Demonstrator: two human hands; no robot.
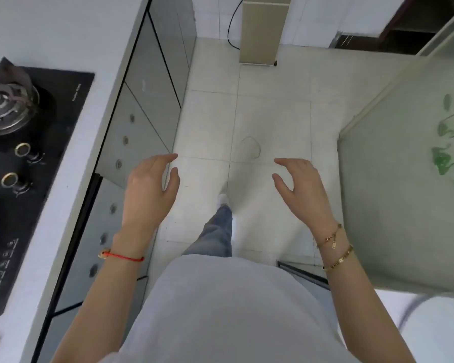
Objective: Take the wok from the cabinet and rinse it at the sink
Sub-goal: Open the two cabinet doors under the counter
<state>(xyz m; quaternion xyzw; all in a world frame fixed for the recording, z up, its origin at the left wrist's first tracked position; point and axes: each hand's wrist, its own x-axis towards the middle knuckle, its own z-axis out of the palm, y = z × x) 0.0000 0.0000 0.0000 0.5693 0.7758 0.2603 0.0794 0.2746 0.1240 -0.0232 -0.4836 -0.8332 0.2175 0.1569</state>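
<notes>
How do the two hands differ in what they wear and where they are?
The left hand has a red string bracelet on its wrist; the right hand has two gold bracelets. The left hand hangs beside the cabinet doors under the counter; the right hand is near the green-patterned glass door. Both are open, fingers loosely curved, holding nothing, over the tiled floor.

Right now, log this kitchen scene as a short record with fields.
left hand: open, holds nothing
right hand: open, holds nothing
wok: not in view
sink: not in view
cabinet doors: shut, under the counter at left
stove: on the counter, burner bare
floor: pale tiles
</notes>
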